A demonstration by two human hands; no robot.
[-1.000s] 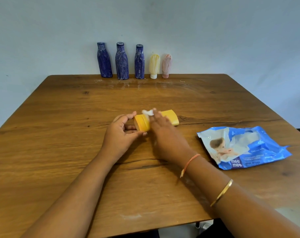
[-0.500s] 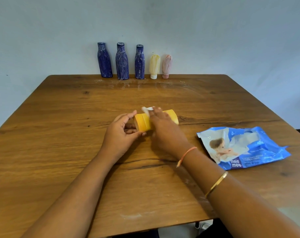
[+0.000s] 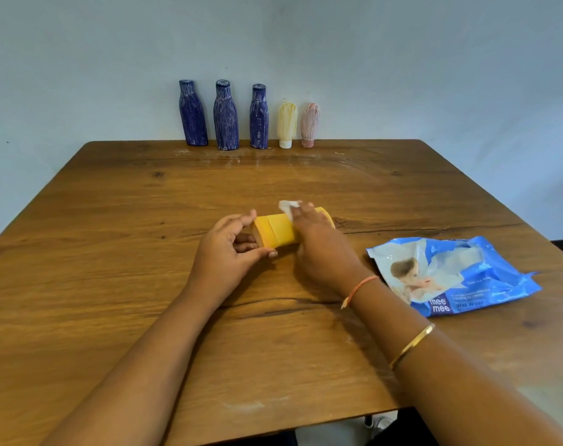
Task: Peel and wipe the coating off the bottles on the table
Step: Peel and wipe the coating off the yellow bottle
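Head view. Table, far edge: three blue bottles, cream bottle, pink bottle, upright, seemingly coated and pending. Centre: left hand grips the end of yellow bottle, which lies flat and largely clean; right hand holds white wipe against it. Right edge: wipes pack.

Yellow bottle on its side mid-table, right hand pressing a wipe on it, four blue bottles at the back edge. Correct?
Not quite. The head view shows three blue bottles at the back edge, not four. The rest stands: the yellow bottle lies on its side mid-table and the right hand presses a wipe on it.
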